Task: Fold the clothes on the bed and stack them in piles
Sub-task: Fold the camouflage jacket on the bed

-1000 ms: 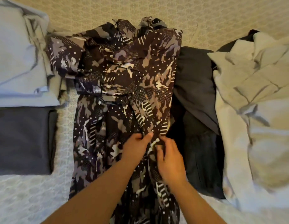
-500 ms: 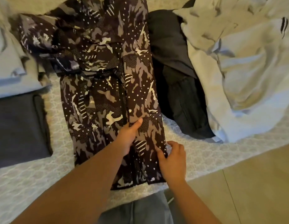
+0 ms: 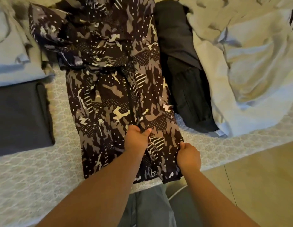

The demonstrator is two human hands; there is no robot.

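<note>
The camouflage-print garment lies lengthwise on the bed, between 2 folded items at left and loose clothes at right. The left hand pinches a central fabric fold. The right hand grips its right edge.

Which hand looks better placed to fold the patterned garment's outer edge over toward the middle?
Probably the right hand: it already pinches the patterned garment at its right edge near the hem. The left hand grips cloth nearer the middle.
</note>
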